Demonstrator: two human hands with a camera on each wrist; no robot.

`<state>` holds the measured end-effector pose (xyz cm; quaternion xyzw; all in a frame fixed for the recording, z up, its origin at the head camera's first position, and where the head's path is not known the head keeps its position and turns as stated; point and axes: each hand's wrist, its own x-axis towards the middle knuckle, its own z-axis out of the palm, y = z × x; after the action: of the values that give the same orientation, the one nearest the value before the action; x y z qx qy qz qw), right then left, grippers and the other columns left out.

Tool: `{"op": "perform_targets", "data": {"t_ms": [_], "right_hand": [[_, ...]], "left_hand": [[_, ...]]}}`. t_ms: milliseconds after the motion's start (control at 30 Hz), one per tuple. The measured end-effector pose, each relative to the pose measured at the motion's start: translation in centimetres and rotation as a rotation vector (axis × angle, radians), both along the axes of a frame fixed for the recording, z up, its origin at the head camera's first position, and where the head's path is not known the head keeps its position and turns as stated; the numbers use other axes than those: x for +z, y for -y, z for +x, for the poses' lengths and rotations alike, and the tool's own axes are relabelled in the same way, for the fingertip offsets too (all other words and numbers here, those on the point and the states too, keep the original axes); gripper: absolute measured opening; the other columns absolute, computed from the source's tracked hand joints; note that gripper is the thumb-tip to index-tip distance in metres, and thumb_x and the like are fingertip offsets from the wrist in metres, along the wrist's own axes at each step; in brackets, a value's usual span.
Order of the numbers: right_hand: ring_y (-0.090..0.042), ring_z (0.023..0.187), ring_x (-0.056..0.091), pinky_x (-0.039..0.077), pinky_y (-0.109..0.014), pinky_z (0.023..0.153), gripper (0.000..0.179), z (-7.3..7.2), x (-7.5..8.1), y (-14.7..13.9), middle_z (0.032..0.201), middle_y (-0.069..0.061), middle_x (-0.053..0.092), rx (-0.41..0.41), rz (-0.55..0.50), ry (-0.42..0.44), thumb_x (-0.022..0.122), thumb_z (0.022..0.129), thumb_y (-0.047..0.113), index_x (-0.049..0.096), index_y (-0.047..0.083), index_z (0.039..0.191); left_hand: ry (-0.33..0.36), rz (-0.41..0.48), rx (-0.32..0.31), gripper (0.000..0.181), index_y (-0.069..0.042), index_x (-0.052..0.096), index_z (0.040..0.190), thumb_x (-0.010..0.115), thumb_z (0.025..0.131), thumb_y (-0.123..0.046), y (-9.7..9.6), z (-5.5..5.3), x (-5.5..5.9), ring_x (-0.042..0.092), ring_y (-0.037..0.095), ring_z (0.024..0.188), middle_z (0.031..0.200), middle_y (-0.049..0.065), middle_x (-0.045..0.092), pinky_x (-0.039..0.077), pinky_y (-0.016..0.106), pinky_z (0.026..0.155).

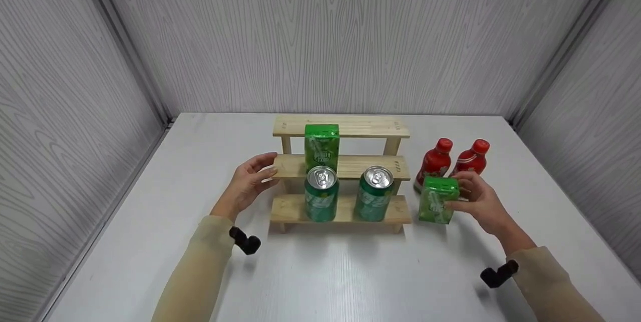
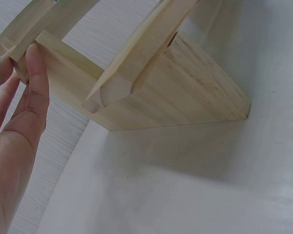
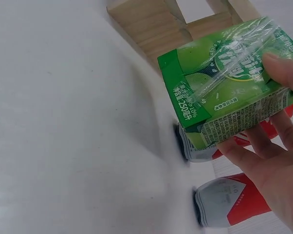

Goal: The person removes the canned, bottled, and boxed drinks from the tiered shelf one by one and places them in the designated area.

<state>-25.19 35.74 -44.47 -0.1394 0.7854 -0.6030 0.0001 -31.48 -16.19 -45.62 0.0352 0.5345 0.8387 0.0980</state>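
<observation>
A three-tier wooden shelf [image 1: 345,213] stands on the table. My left hand [image 1: 249,182] pinches the left end of its middle plank [image 2: 24,51] between thumb and fingers. My right hand [image 1: 478,202] grips a green juice box [image 1: 436,207] to the right of the shelf; in the right wrist view the juice box [image 3: 219,73] has a straw in clear wrap on its face, and it appears raised off the table. Another green juice box [image 1: 322,146] stands upright on the middle tier. Two green soda cans, a left can [image 1: 321,197] and a right can [image 1: 374,196], stand on the bottom tier.
Two red bottles, one nearer [image 1: 434,162] and one further right [image 1: 471,156], stand behind the held box. The white table [image 1: 345,277] is bounded by grey wood-grain panels [image 1: 340,41] at the back and both sides.
</observation>
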Motion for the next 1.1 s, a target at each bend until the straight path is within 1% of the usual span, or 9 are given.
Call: {"op": "perform_targets", "data": {"t_ms": [100,267,367,500,633,800,1100], "right_hand": [[-0.021,0.106,0.055,0.048,-0.03,0.084,0.057,0.1,-0.2,0.0,0.117,-0.003,0.057,0.0,0.009,0.012,0.071,0.08,0.002,0.038,0.002,0.126],[-0.021,0.106,0.054,0.049,-0.03,0.084,0.06,-0.1,-0.5,0.0,0.118,-0.004,0.056,-0.024,0.01,0.038,0.072,0.079,0.004,0.036,0.0,0.128],[-0.021,0.106,0.054,0.049,-0.029,0.084,0.061,-0.2,-0.8,-0.2,0.118,-0.005,0.056,-0.044,0.019,0.048,0.073,0.079,0.005,0.036,0.001,0.128],[-0.021,0.107,0.054,0.048,-0.028,0.084,0.059,-0.4,-1.2,-0.4,0.117,-0.006,0.056,-0.067,0.041,0.047,0.074,0.078,0.006,0.039,0.004,0.126],[-0.02,0.109,0.053,0.047,-0.026,0.086,0.061,-0.6,-1.5,-0.5,0.119,-0.006,0.055,-0.064,0.038,0.052,0.074,0.078,0.008,0.039,0.004,0.127],[-0.019,0.109,0.053,0.046,-0.026,0.086,0.063,-0.5,-1.6,-0.6,0.121,-0.006,0.055,-0.052,0.03,0.052,0.073,0.08,0.008,0.035,0.001,0.13],[-0.017,0.11,0.054,0.046,-0.024,0.087,0.064,-0.4,-1.8,-1.0,0.124,-0.005,0.054,-0.051,0.044,0.063,0.072,0.082,0.012,0.034,0.003,0.132]], "left_hand": [[-0.001,-0.011,0.001,0.049,-0.001,0.049,0.128,0.067,0.082,0.003,0.0,0.0,0.0,0.057,0.02,0.094,0.123,0.013,0.048,0.053,0.031,0.075],[0.008,-0.022,0.008,0.049,-0.002,0.05,0.128,0.067,0.082,0.002,0.0,-0.1,0.1,0.057,0.021,0.097,0.126,0.012,0.048,0.052,0.031,0.076],[0.018,-0.02,0.008,0.049,-0.002,0.05,0.128,0.067,0.082,0.002,0.0,0.0,0.1,0.057,0.021,0.098,0.126,0.012,0.048,0.052,0.032,0.077],[0.011,-0.027,-0.001,0.05,-0.002,0.049,0.129,0.067,0.082,0.001,0.0,0.1,0.1,0.057,0.021,0.097,0.125,0.012,0.047,0.052,0.031,0.077],[0.003,-0.026,0.0,0.049,-0.002,0.049,0.128,0.067,0.082,0.002,0.1,0.1,0.1,0.057,0.021,0.096,0.125,0.012,0.047,0.052,0.031,0.077],[0.02,-0.03,0.013,0.049,-0.003,0.05,0.128,0.068,0.082,0.0,-0.1,0.3,0.2,0.057,0.021,0.099,0.128,0.012,0.047,0.052,0.032,0.078],[0.024,-0.039,0.021,0.054,-0.003,0.049,0.13,0.071,0.08,-0.003,-0.1,0.4,0.2,0.054,0.022,0.103,0.128,0.012,0.047,0.051,0.032,0.08]]}}
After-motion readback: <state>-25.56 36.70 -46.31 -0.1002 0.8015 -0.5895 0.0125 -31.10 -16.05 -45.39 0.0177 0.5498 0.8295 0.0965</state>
